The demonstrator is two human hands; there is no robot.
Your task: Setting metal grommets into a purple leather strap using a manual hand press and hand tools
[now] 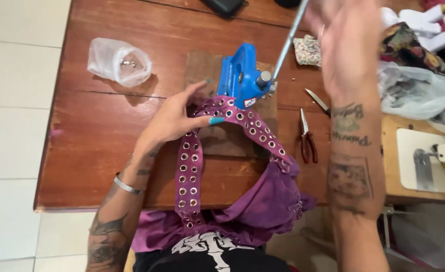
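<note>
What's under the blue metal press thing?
The blue metal hand press stands on a brown wooden board on the table. The purple eyelet-studded fabric strap lies under its head. The press covers whatever sits right beneath the punch.

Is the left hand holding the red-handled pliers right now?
No, the left hand presses the purple eyelet strap, while the pliers lie untouched on the wooden table.
</note>
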